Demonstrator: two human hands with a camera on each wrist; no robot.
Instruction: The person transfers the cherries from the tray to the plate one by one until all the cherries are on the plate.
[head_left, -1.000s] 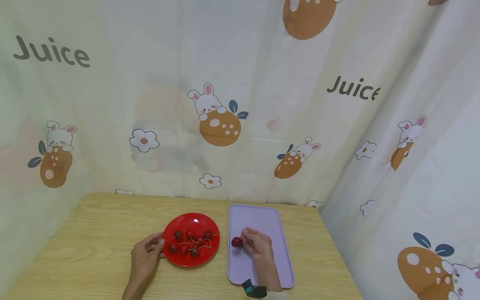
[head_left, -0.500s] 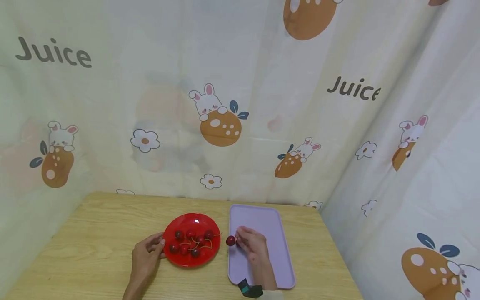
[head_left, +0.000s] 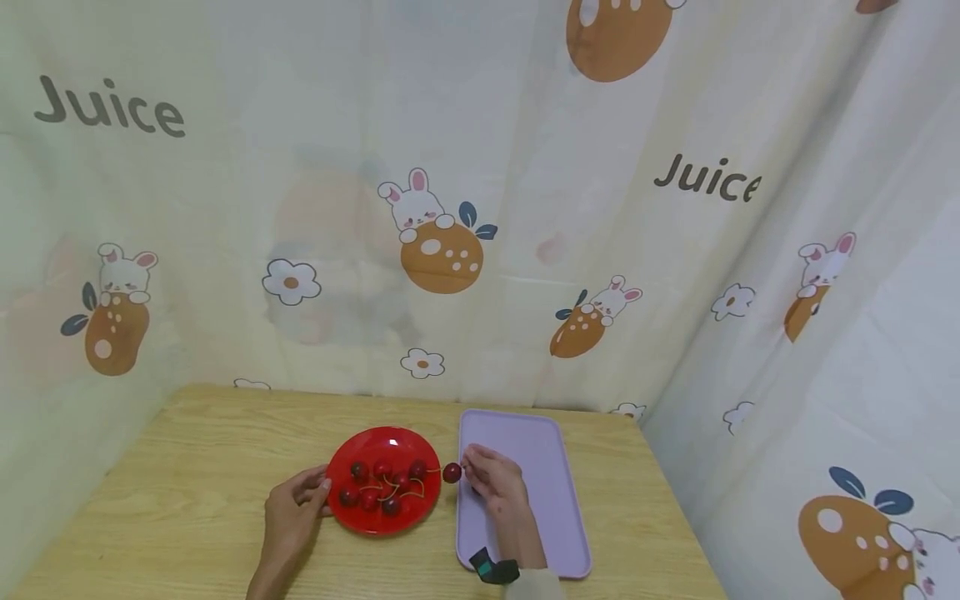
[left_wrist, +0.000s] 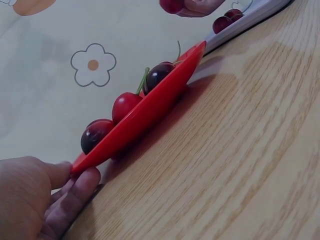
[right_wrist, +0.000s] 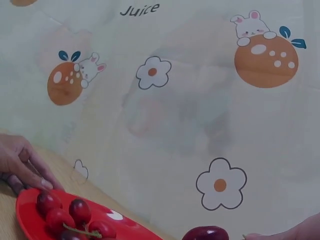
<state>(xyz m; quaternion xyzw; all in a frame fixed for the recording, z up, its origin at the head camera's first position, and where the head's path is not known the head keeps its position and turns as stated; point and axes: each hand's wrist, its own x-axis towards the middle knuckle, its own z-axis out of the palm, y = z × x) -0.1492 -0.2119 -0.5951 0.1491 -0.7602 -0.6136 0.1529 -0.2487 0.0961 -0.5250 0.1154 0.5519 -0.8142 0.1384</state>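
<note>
My left hand [head_left: 295, 500] holds the left rim of a round red plate [head_left: 393, 442], thumb on top and fingers underneath, as the left wrist view shows. Several dark red cherries [head_left: 368, 499], some with green stems, lie on the plate. Between plate and tray, my right hand [head_left: 497, 482] pinches one cherry [head_left: 452, 472] by its stem; the fruit hangs just right of the plate's rim. That cherry [right_wrist: 206, 233] shows at the bottom edge of the right wrist view, beside the fingertips. Two cherries [left_wrist: 222, 24] sit on the tray in the left wrist view, hidden behind my right hand in the head view.
A lilac rectangular tray [head_left: 510, 429] lies to the right of the plate, partly under my right forearm. Both stand on a light wooden table [head_left: 202, 467]. A printed curtain [head_left: 337, 333] hangs behind the table and along its sides.
My right hand has moved left, carrying the cherry from over the tray to beside the plate's right rim. The left hand and the plate have stayed in place.
</note>
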